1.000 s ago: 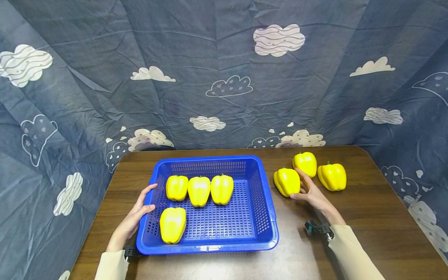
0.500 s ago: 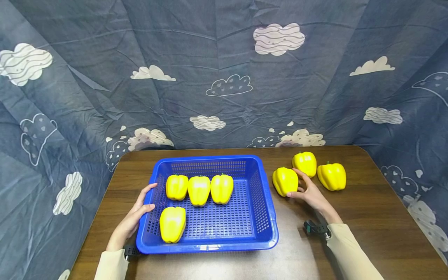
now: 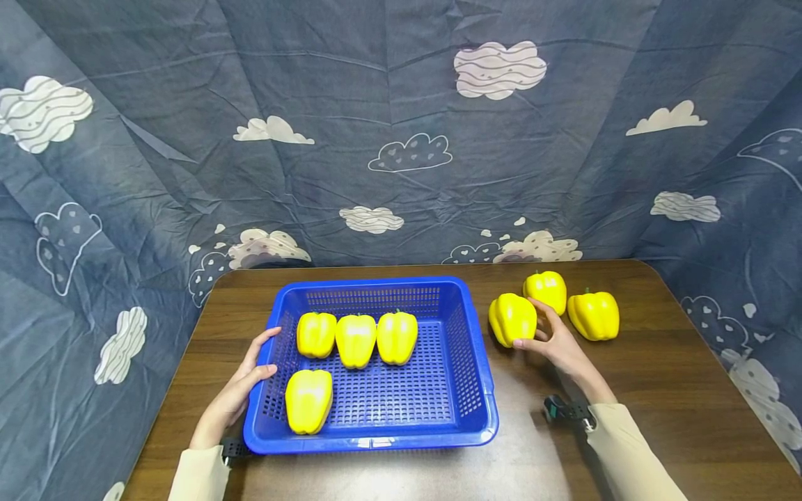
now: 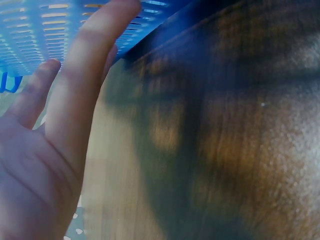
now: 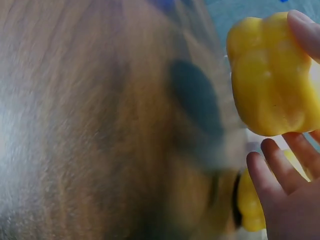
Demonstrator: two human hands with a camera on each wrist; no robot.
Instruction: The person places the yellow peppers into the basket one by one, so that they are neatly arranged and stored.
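My right hand (image 3: 560, 348) holds a yellow bell pepper (image 3: 512, 319) between thumb and fingers, to the right of the blue basket (image 3: 401, 442). The right wrist view shows this pepper (image 5: 272, 75) above the tabletop, its shadow apart from it. My left hand (image 3: 234, 393) rests against the basket's left side, index finger and thumb laid at the rim. Seen from the left wrist, its fingers (image 4: 80, 75) are fairly straight against the slotted outer wall. Inside the basket, three peppers (image 3: 356, 341) stand in a back row and another pepper (image 3: 309, 401) lies at the front left.
Two more yellow peppers sit on the right of the wooden table (image 3: 664, 390): one pepper (image 3: 546, 292) just behind the right hand, the other pepper (image 3: 594, 315) farther right. A dark blue cloud-print curtain (image 3: 413, 97) hangs behind the table.
The right hand has drawn the pepper slightly left, then raised it a little from where it lay. The left hand and basket have stayed in place.
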